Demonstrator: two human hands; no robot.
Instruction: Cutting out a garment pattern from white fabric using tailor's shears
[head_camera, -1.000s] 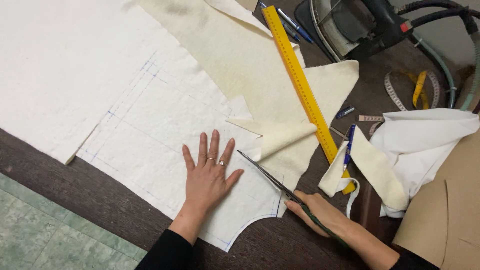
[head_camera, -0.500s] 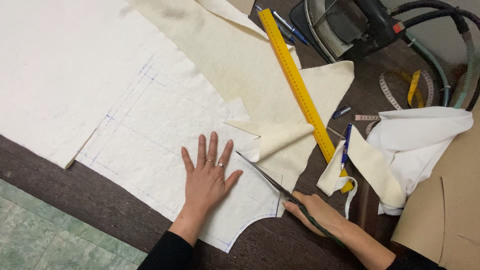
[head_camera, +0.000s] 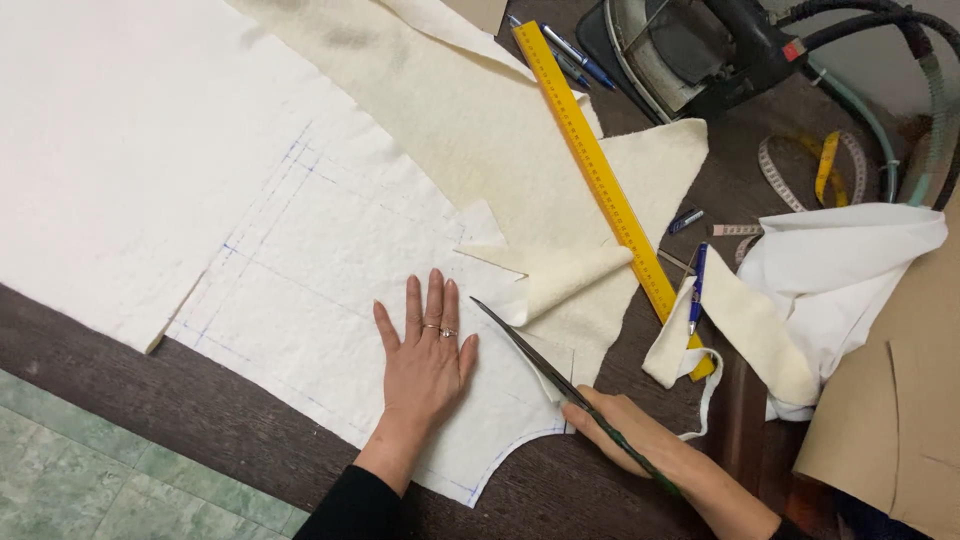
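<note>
Two bare hands work on a white fabric piece (head_camera: 330, 250) marked with blue dashed lines, spread on a dark wooden table (head_camera: 150, 400). Left hand (head_camera: 425, 355): laid flat, palm down, fingers spread, pressing the fabric near its lower curved edge; rings show on one finger. Right hand (head_camera: 610, 430): closed around the handles of long dark scissors (head_camera: 530, 355), whose blades point up and to the left, the tip lying just beside the left hand's thumb side. The blades rest at the fabric's right edge, beside a folded-over cream flap (head_camera: 560, 275). A yellow ruler (head_camera: 600, 180) lies diagonally across larger cream fabric (head_camera: 480, 110) behind. Further right: a blue pen (head_camera: 697, 285), a white cloth bundle (head_camera: 840, 260), a coiled tape measure (head_camera: 810, 165), brown card (head_camera: 900, 400) and an iron (head_camera: 700, 50) with hoses.
</note>
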